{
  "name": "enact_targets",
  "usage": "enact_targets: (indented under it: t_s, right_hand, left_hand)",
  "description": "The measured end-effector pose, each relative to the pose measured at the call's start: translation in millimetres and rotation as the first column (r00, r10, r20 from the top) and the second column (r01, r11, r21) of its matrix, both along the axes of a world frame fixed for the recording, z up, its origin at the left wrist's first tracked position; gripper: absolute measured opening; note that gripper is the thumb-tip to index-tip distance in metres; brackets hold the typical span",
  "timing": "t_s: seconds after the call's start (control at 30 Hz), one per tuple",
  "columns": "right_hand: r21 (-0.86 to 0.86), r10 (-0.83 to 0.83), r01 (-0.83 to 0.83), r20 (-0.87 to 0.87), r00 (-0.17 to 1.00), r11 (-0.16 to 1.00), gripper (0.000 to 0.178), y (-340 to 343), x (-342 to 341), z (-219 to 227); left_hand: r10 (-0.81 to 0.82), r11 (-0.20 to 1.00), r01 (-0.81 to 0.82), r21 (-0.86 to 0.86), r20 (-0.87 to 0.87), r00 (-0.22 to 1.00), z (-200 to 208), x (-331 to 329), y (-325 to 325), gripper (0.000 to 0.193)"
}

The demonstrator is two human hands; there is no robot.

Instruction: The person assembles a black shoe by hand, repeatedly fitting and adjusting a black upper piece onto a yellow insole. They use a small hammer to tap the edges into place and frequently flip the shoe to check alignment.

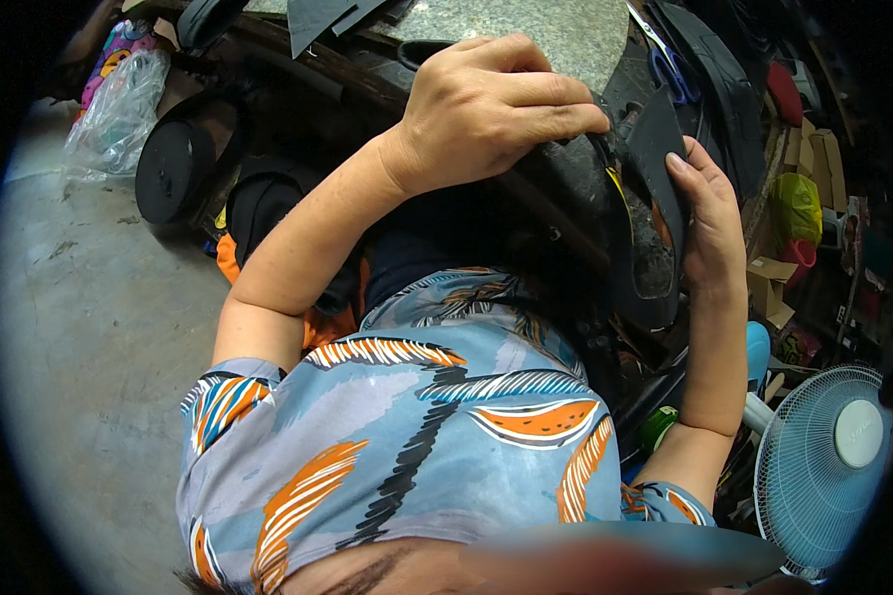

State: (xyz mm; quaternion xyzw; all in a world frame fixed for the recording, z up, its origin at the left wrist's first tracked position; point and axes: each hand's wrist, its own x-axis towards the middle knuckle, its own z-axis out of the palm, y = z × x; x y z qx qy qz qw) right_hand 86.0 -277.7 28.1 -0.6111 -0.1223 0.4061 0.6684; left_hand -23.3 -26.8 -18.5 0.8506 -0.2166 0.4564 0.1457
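Observation:
A long black strip of sheet material, perhaps leather or rubber, hangs in a U-shaped loop beside the work table. Its near end, with a thin yellow mark along the edge, runs up to my left hand, whose thumb and fingers pinch closed on it. On the other side, my right hand grips the wider end of the strip, thumb lying on its face. Some of the right fingers are hidden behind it. Scissors with blue handles rest just beyond the strip, apart from both hands.
A speckled stone tabletop lies ahead, with black sheet pieces on it. At the left are a black roll and a clear plastic bag. A fan, a yellow bag and cardboard boxes crowd the right.

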Motion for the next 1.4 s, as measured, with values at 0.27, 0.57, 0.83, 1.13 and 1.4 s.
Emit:
enact_targets:
  t_s: [0.27,0.57,0.83,1.13,1.4]
  right_hand:
    - [-0.004,0.010,-0.010,-0.019,1.000,1.000,0.025,6,-6,-5]
    - [-0.050,0.021,-0.022,-0.020,1.000,0.998,0.024,6,-7,-4]
    - [-0.076,-0.009,0.009,0.009,1.000,0.997,0.023,7,-10,-13]
    - [-0.062,-0.038,0.038,0.000,0.999,0.997,0.024,6,-13,-12]
    - [-0.053,-0.052,0.052,-0.006,0.999,0.997,0.024,5,-16,-12]
  left_hand:
    - [0.009,1.000,-0.009,-0.007,0.023,1.000,-4,1,-1,0.030]
    - [0.036,0.999,-0.036,-0.009,0.090,0.995,-9,5,-2,0.025]
    - [0.059,0.998,-0.061,0.020,0.087,0.994,-9,1,-3,0.028]
    - [0.062,0.997,-0.059,-0.044,0.050,0.997,-10,1,-8,0.039]
    - [0.074,0.995,-0.070,-0.073,0.044,0.996,-11,-1,-10,0.040]
